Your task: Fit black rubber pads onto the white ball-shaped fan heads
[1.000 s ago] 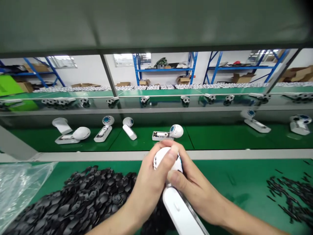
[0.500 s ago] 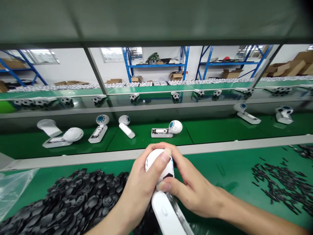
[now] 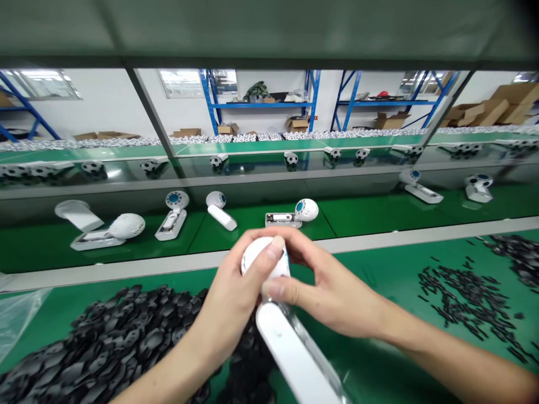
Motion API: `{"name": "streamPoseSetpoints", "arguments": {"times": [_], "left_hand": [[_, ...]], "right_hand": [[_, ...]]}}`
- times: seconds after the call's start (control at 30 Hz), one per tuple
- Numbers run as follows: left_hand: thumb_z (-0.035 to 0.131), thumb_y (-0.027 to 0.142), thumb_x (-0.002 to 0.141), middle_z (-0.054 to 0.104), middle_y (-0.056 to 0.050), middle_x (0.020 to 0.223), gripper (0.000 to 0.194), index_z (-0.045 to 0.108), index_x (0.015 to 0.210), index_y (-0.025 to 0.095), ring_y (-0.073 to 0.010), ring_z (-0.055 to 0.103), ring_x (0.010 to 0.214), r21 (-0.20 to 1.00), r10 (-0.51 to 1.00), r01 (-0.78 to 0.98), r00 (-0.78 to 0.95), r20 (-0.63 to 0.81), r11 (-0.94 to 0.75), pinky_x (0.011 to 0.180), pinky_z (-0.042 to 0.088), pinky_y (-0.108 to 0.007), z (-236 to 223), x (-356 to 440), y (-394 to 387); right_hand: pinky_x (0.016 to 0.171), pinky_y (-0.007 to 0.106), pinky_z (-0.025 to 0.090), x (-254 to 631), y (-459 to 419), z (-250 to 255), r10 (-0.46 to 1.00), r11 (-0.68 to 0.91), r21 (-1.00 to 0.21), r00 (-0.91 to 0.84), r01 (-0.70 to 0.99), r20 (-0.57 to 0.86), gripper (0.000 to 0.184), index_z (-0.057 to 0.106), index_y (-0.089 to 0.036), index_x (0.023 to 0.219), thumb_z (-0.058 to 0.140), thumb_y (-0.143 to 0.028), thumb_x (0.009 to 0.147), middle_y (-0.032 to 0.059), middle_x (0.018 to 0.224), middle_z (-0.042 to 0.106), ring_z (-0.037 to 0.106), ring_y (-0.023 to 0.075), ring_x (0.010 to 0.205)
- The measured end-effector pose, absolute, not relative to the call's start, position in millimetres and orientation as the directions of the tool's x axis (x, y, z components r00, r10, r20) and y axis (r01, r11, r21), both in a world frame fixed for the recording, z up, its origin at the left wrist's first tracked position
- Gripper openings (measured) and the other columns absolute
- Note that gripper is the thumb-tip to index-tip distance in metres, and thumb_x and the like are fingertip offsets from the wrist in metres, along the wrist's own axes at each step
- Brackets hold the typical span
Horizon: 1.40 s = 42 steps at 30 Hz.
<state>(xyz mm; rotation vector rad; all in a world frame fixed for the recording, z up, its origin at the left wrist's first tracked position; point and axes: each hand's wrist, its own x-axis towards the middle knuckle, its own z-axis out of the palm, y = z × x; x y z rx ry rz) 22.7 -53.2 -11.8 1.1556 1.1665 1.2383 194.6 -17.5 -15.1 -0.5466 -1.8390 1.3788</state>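
Note:
Both hands grip a white handheld fan with a round ball-shaped head. My left hand [image 3: 233, 297] wraps the near side of the fan head [image 3: 261, 257], and its thumb lies across the top. My right hand [image 3: 332, 303] holds the head from the other side, with its fingertips near the neck. The white handle [image 3: 290, 353] points down and toward me, over the black pile. My fingers hide most of the head.
A heap of black hexagonal pieces [image 3: 113, 342] lies left on the green bench, and black strips [image 3: 467, 303] lie right. A green conveyor [image 3: 252, 224] beyond a grey rail [image 3: 168, 266] carries white fan parts. A plastic bag [image 3: 17, 314] sits far left.
The view has shifted, so the scene sits higher and further left. My hands have turned the fan head slightly, and the black patch seen earlier is now hidden.

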Motion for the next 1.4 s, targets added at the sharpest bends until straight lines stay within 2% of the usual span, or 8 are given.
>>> {"name": "streamPoseSetpoints", "arguments": {"times": [0.2,0.4,0.53,0.83,1.07,1.13,1.27,1.4], "left_hand": [[0.083,0.062,0.083,0.061,0.002,0.08,0.05,0.062,0.108,0.024,-0.0146,0.063,0.058,0.988,0.996,-0.153,-0.077,-0.049,0.037,0.052,0.057,-0.024,5.1,7.4,-38.9],[0.078,0.073,0.083,0.058,0.002,0.062,0.057,0.059,0.099,0.022,-0.0151,0.056,0.046,0.922,0.963,-0.284,0.133,-0.234,0.263,0.044,0.055,-0.026,6.7,15.8,-49.2],[0.079,0.068,0.087,0.06,0.001,0.066,0.052,0.064,0.098,0.02,-0.0122,0.056,0.048,0.914,0.962,-0.315,0.179,-0.207,0.255,0.045,0.051,-0.021,6.4,25.0,-54.6],[0.073,0.069,0.092,0.053,0.003,0.07,0.05,0.065,0.098,0.02,-0.0089,0.051,0.051,0.944,0.975,-0.273,0.171,-0.14,0.183,0.045,0.048,-0.018,-1.1,29.1,-60.3],[0.075,0.071,0.087,0.054,0.002,0.068,0.052,0.061,0.094,0.021,-0.0118,0.052,0.047,0.934,0.963,-0.265,0.185,-0.195,0.241,0.042,0.051,-0.023,3.4,28.6,-57.6],[0.073,0.074,0.087,0.057,0.001,0.067,0.054,0.063,0.1,0.022,-0.0148,0.056,0.045,0.941,0.958,-0.225,0.191,-0.213,0.254,0.041,0.052,-0.026,4.5,23.9,-54.1],[0.079,0.064,0.086,0.063,-0.001,0.075,0.049,0.066,0.108,0.022,-0.0167,0.063,0.055,0.998,0.997,-0.033,-0.051,0.05,-0.051,0.049,0.056,-0.026,8.7,5.0,-39.5],[0.083,0.064,0.084,0.067,-0.004,0.093,0.054,0.07,0.117,0.024,-0.0175,0.066,0.068,0.954,0.938,0.217,-0.234,0.258,-0.208,0.057,0.055,-0.025,13.3,-16.4,-24.4]], "right_hand": [[0.103,0.037,0.055,205.4,1.0,-17.3,0.821,0.315,-0.949,-0.508,0.02,0.262,0.03,0.065,-0.021,0.128,0.062,-0.044,0.11,0.0083,0.135,0.068,0.064,0.0232,0.127],[0.118,0.038,0.046,194.9,-11.6,-23.9,0.691,0.257,-0.944,-0.643,-0.208,0.33,0.044,0.052,-0.029,0.152,0.064,-0.04,0.111,0.0054,0.152,0.057,0.055,0.0218,0.14],[0.107,0.036,0.052,192.3,-18.3,-32.2,0.672,0.195,-0.955,-0.679,-0.223,0.296,0.053,0.047,-0.032,0.155,0.069,-0.044,0.109,0.0039,0.134,0.063,0.062,0.0209,0.118],[0.11,0.035,0.049,191.6,-31.7,-26.9,0.714,0.365,-0.922,-0.596,-0.131,0.368,0.04,0.05,-0.028,0.147,0.064,-0.039,0.111,0.004,0.132,0.064,0.053,0.0248,0.137],[0.069,0.03,0.056,182.2,-39.7,-29.6,0.773,0.204,-0.962,-0.572,-0.183,0.273,0.045,0.048,-0.032,0.145,0.066,-0.051,0.109,0.0002,0.102,0.064,0.063,0.0172,0.078],[0.072,0.03,0.058,184.9,-34.7,-26.2,0.793,0.171,-0.971,-0.561,-0.165,0.235,0.041,0.05,-0.032,0.144,0.055,-0.058,0.113,0.0011,0.106,0.066,0.065,0.017,0.08],[0.095,0.036,0.053,202.0,-14.8,-17.1,0.847,0.34,-0.918,-0.49,0.201,0.206,0.034,0.062,-0.027,0.135,0.046,-0.051,0.116,0.0048,0.132,0.068,0.066,0.0232,0.115],[0.071,0.032,0.044,209.8,0.1,-22.7,0.743,0.411,-0.627,-0.642,0.661,-0.189,0.011,0.077,-0.021,0.104,0.066,-0.024,0.104,0.0024,0.097,0.078,0.07,0.0221,0.086]]}}
